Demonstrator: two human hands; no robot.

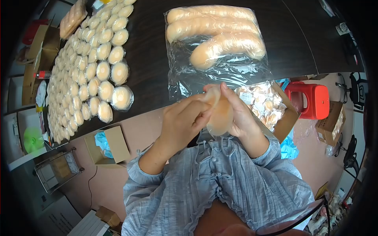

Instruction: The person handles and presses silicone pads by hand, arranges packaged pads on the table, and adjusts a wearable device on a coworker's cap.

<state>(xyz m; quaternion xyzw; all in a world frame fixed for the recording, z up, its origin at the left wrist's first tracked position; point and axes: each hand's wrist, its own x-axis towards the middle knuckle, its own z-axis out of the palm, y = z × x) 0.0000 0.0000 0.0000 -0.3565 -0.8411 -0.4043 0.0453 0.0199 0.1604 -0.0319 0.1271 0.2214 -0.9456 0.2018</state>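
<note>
Close to the table's front edge, my left hand (183, 120) pinches the upper edge of a thin, skin-coloured oval pad (220, 118). My right hand (241, 114) is wrapped round the pad's right side, thumb near its top. Just beyond both hands lies a clear plastic bag (185, 78) holding long stacks of similar pads (214, 29). One shorter stack (228, 49) curves across the middle of the bag. Many individually wrapped round pads (103, 70) cover the left part of the dark table (145, 59).
An open carton (287, 122) of small wrapped pieces stands right of my hands, beside a red stool (311, 100). Another carton (120, 143) with blue plastic sits on the floor at left. A metal rack (59, 169) is further left.
</note>
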